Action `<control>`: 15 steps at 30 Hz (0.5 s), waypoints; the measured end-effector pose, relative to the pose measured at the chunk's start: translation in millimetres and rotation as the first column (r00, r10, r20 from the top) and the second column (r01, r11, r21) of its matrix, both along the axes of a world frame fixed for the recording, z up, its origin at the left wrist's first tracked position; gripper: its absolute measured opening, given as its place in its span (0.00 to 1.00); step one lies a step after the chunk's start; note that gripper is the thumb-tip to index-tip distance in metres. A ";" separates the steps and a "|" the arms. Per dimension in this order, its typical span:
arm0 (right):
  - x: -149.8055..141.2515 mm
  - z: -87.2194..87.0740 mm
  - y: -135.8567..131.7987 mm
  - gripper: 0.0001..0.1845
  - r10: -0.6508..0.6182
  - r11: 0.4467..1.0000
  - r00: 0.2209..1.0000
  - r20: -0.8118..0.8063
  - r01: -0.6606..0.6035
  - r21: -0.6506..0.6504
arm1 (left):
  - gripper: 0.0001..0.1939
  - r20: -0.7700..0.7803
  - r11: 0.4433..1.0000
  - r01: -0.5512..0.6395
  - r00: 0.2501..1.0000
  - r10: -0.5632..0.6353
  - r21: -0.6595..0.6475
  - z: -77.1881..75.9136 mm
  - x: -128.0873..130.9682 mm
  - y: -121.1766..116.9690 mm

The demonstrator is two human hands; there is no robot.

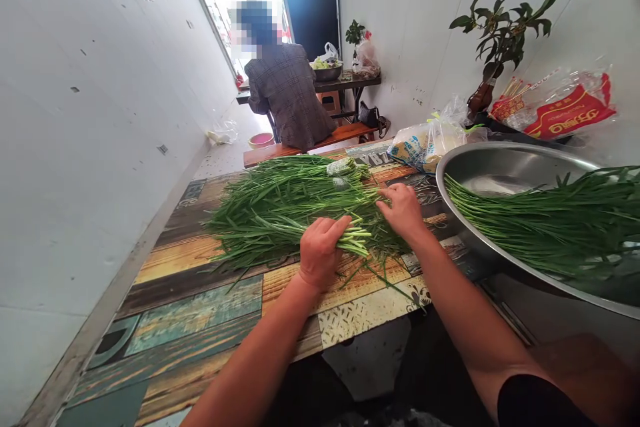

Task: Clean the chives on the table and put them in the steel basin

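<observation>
in the head view, the left hand [323,250] is closed around a bundle of long green stalks [357,238], thumb laid over the top. the pale cut ends poke out to the right of those fingers, towards the other hand, while the leaves trail off to their left and over the heap. the right hand [403,208] is just beyond and to the right, its thumb and index finger held narrow at the pale ends of the heap; i can't tell whether a stalk is pinched between them.

the heap of greens [270,195] lies beyond the left fingers and to the left of the right fingertips, leaves fanned to the left. on its far side, further off than either set of fingers, sits a whitish wrapping [341,166], too small to make out well. loose green scraps [387,243] lie under and just beside the right hand, on the wood-patterned tabletop [200,320].

to the right of the right fingers, well apart from them, stands a big steel basin [480,177], with more long greens [545,227] lying inside. beyond those same fingers, behind the basin's far left rim, are plastic bags [420,147], and further right a leafy plant [493,33] and a red packet [570,113]. far past both hands, a person in a checked jacket [293,93] sits on a bench [325,144], back turned.
</observation>
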State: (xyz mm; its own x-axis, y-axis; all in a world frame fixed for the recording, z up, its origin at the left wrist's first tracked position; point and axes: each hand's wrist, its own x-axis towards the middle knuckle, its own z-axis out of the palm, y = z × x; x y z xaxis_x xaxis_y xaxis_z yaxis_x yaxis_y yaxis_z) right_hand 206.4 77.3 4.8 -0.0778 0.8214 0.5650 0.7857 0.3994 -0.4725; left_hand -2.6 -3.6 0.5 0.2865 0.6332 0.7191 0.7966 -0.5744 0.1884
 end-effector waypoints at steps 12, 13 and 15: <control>-9.2 -13.1 4.6 0.09 0.108 0.994 0.986 0.125 -0.106 -0.023 | 0.13 -0.066 1.000 0.015 0.998 -0.015 -0.001 -15.7 -0.7 4.8; -8.6 -13.7 5.2 0.08 0.118 0.993 0.986 0.115 -0.115 -0.030 | 0.14 -0.082 1.000 0.018 0.996 -0.018 -0.006 -16.4 -1.5 4.9; -6.9 -11.9 5.2 0.06 0.143 0.989 0.987 0.076 -0.140 -0.038 | 0.15 -0.104 1.000 0.006 0.995 -0.007 -0.006 -16.9 -2.2 4.7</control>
